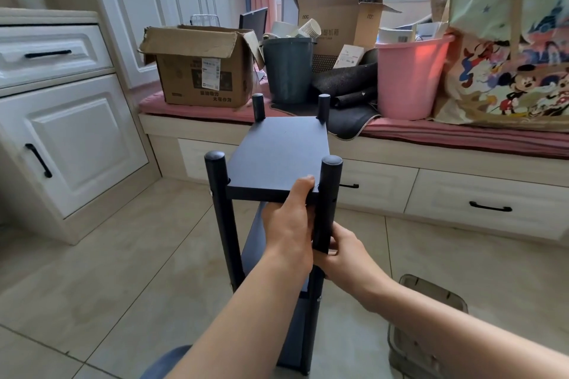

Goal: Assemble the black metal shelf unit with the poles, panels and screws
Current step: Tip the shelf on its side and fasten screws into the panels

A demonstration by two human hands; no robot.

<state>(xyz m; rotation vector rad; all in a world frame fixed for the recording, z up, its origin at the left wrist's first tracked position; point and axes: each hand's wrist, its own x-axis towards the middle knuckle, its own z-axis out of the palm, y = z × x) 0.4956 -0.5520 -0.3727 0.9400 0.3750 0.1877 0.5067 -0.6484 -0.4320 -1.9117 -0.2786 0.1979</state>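
The black shelf unit stands upright on the tiled floor in front of me. Its top panel sits between round black poles, with lower panels showing beneath. My left hand grips the near edge of the top panel, thumb on top and fingers underneath, right beside the near right pole. My right hand curls round that same pole lower down, below the top panel. The near left pole and the two far poles stand free. No loose screws are visible.
A window bench with drawers runs behind the shelf, loaded with cardboard boxes, a grey bin, a pink bucket and a cartoon bag. White cabinets stand at left. A clear plastic container sits on the floor at right.
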